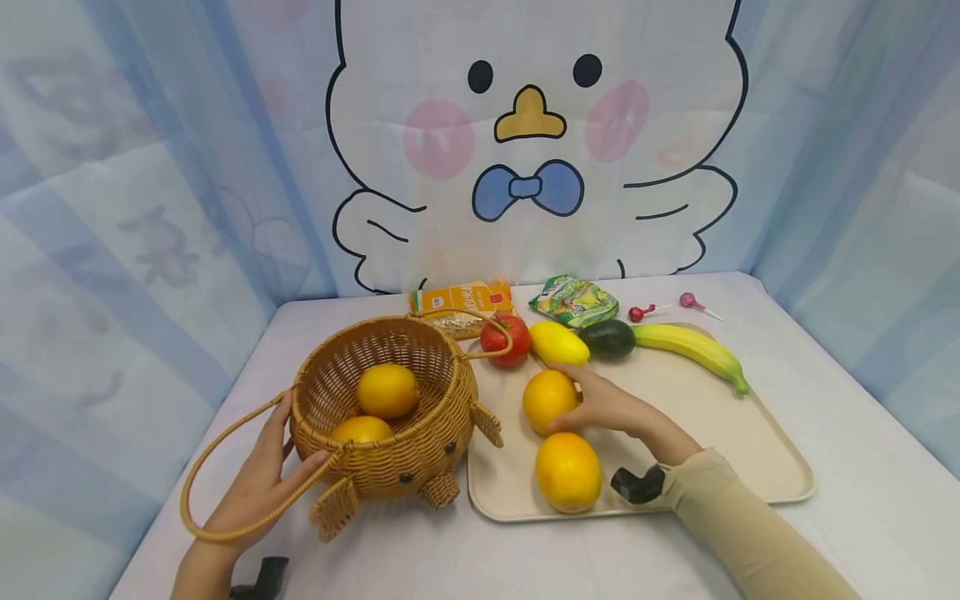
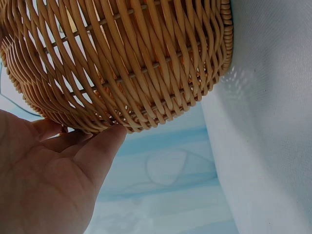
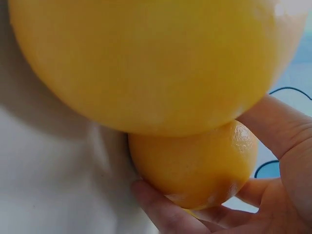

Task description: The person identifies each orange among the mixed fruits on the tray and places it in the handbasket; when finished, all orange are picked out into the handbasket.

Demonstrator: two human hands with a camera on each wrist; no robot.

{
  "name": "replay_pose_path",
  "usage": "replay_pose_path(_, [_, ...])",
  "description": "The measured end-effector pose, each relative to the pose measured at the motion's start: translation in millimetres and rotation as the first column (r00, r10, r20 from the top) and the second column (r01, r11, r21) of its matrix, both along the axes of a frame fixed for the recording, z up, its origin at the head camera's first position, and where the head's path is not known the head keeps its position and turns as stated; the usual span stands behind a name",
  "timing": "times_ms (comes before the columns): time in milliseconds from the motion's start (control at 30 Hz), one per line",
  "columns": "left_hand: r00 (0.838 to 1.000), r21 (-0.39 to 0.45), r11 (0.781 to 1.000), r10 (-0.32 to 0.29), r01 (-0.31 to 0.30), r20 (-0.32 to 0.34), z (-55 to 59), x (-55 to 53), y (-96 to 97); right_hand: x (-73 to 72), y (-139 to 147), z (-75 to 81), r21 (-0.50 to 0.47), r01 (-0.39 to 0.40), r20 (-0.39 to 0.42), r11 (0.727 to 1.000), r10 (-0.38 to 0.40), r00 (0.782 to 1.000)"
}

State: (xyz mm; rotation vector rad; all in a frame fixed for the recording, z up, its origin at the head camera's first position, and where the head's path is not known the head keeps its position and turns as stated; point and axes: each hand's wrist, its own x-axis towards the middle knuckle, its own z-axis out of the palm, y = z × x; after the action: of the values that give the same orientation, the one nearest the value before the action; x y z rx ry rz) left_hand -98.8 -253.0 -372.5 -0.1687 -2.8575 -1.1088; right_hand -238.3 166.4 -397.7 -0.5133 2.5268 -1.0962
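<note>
A wicker basket (image 1: 427, 454) with two loop handles and an animal face on its front stands at the left. Two orange fruits lie inside it, one farther back (image 1: 387, 390) and one near the front wall (image 1: 362, 430). My left hand (image 1: 258, 475) holds the basket's left side, thumb and fingers spread against the weave (image 2: 126, 63). On the beige tray (image 1: 772, 467), my right hand (image 1: 600, 404) grips an orange (image 1: 550, 402), its fingers curled round the fruit. Another orange (image 1: 568, 472) sits nearer the front edge and looms large in the right wrist view.
Behind the gripped orange are a tomato (image 1: 506, 342), a lemon (image 1: 559, 343), an avocado (image 1: 607, 339) and a banana (image 1: 693, 350). Farther back lie an orange packet (image 1: 468, 300), a green packet (image 1: 576, 301) and two lollipops, one red (image 1: 637, 313) and one pink (image 1: 687, 299).
</note>
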Motion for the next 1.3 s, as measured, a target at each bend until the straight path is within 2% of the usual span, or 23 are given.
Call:
replay_pose_path(367, [1.0, -0.004, 1.0, 0.002, -0.002, 0.007, -0.3, -1.0, 0.1, -2.0, 7, -3.5, -0.051, -0.023, 0.048, 0.998, 0.026, 0.999])
replay_pose_path(900, [1.0, 0.003, 1.0, 0.003, -0.003, 0.007, -0.2, 0.4, 0.7, -2.3, 11, -3.5, -0.051, -0.065, -0.007, 0.997, 0.065, 0.998])
replay_pose_path(1133, [1.0, 0.0, 1.0, 0.009, -0.009, 0.012, -0.6, -0.1, 0.6, -4.6, 16, 6.1, -0.096, -0.051, -0.004, 0.994, 0.051, 0.999])
replay_pose_path(1300, [1.0, 0.008, 1.0, 0.007, -0.007, 0.008, 0.2, 0.0, 0.5, -10.1, 20, 18.1, -0.105, -0.043, -0.042, 0.994, 0.039, 0.998])
